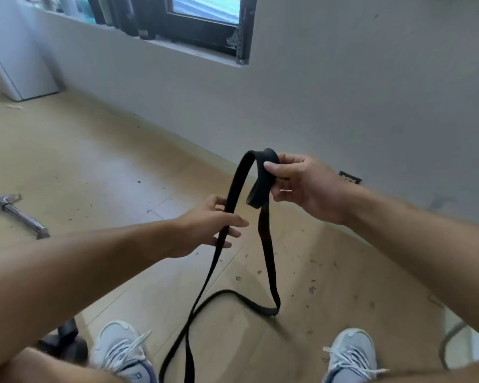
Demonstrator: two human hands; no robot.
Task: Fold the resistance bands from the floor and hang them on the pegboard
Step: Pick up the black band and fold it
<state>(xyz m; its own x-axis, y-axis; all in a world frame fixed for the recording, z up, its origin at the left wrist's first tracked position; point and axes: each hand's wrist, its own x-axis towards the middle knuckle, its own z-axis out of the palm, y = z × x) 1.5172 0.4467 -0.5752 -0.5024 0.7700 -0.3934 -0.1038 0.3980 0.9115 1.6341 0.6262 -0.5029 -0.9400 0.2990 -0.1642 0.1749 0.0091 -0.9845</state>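
The right hand (304,186) is pinched shut on the top of a black resistance band (266,244), thumb pressed over a short fold of it, with a small loop end hanging just under the thumb. The left hand (210,225) is closed loosely round the band's left strand lower down, fingers curled about it rather than clamped hard. From both hands the band drops in two strands; the right strand bends back on itself near the floor (94,167) between the two grey shoes (119,352), and the left strand runs down out of the bottom of the frame.

What could go wrong: the fold under the right thumb is short and held by a pinch only, so if the left hand pulls slack through too sharply the rubber could spring out and the fold come undone. The low part seems to lie on the floor close to the feet, and a step forward could trap it and jerk it from the hands. The strands may also twist as they are gathered, giving an uneven bundle that would sit badly on a peg. The pegboard is not in view, so a turn with a trailing band is likely needed.

There is no brand or writing to read on the band. The left shoe's tongue carries a small mark, too blurred to make out.
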